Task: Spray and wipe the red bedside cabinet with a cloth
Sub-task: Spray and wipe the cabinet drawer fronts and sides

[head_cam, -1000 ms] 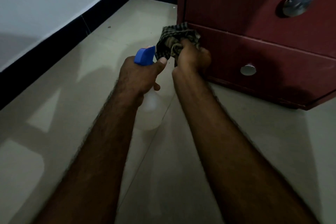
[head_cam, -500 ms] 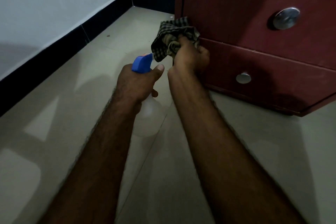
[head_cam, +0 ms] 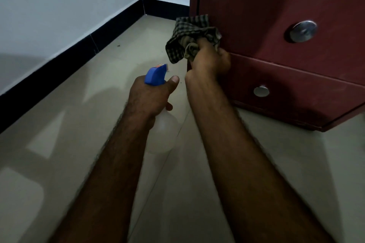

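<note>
The red bedside cabinet [head_cam: 276, 10] fills the upper right, with a large round metal knob [head_cam: 302, 31] on its upper front and a smaller knob [head_cam: 261, 91] on the bottom drawer. My right hand [head_cam: 210, 59] grips a bunched checked cloth [head_cam: 189, 35] and holds it against the cabinet's left front edge, just above the bottom drawer. My left hand [head_cam: 151, 96] grips a spray bottle [head_cam: 164, 132] with a clear body and a blue trigger head [head_cam: 155, 75], to the left of the cabinet and apart from it.
Pale floor tiles [head_cam: 69, 124] spread below and to the left. A white wall with a black skirting band [head_cam: 65, 53] runs along the left and meets the corner behind the cabinet. The cabinet's bottom right corner [head_cam: 324, 129] juts toward me.
My right hand has slid the cloth a little up the cabinet's left front edge. The view has tilted up, so the cabinet sits lower in frame. My left hand keeps the bottle still.
</note>
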Demonstrator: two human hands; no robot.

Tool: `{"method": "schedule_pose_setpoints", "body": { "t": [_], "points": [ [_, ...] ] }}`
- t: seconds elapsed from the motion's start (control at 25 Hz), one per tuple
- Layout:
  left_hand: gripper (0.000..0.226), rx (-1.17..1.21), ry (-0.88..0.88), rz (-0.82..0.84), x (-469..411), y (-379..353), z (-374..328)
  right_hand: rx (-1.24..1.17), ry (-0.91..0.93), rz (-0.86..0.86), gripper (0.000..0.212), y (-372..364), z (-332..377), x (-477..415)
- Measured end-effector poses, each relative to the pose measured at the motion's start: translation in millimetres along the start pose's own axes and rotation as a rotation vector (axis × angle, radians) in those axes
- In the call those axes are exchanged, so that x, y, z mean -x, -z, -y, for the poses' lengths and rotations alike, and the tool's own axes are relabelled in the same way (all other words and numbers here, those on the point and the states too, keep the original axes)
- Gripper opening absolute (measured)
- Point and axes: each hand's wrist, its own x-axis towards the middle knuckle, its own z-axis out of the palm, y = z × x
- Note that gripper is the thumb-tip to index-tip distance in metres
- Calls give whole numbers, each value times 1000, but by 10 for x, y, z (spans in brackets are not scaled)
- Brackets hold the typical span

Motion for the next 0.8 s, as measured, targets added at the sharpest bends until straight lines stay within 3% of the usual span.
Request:
{"method": "schedule_pose_setpoints", "body": {
  "t": [0.2,0.4,0.8],
  "points": [
    [59,17,-12,-8,20,9,-47,85,-94,-14,26,94,-57,2],
    [64,21,-15,-1,23,-5,-79,-43,-50,40,33,64,82,3],
    [58,3,-42,1,27,-98,-71,-119,-103,-73,32,699,188,-168]
  ]
}}
